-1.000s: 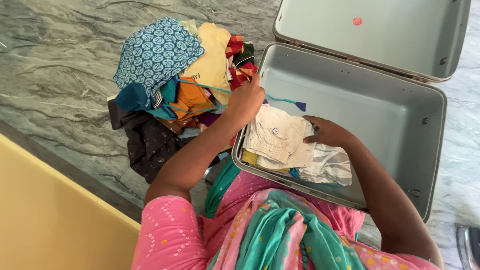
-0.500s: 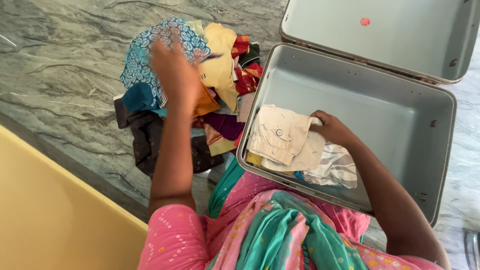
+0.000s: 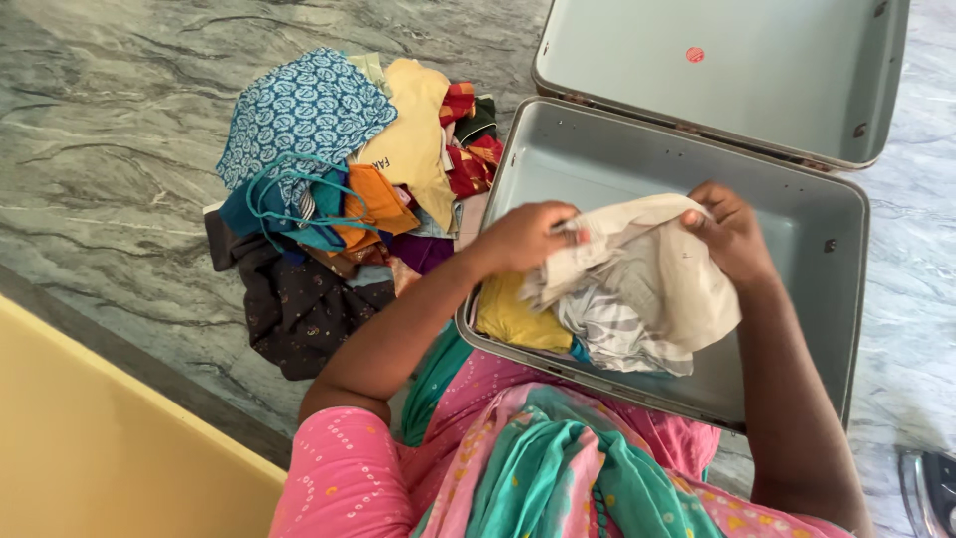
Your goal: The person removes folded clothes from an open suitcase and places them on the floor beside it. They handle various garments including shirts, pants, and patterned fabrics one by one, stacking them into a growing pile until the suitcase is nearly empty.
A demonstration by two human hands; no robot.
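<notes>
Both hands (image 3: 528,237) now on the lifted cream garment (image 3: 657,269).

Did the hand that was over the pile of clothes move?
Yes. The left hand came off the clothes pile and crossed over the metal trunk rim, and now grips the cream cloth.

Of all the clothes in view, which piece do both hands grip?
The cream cloth garment, lifted over the open grey metal trunk, left hand and right hand pinching its top edge. The others lie untouched.
</notes>
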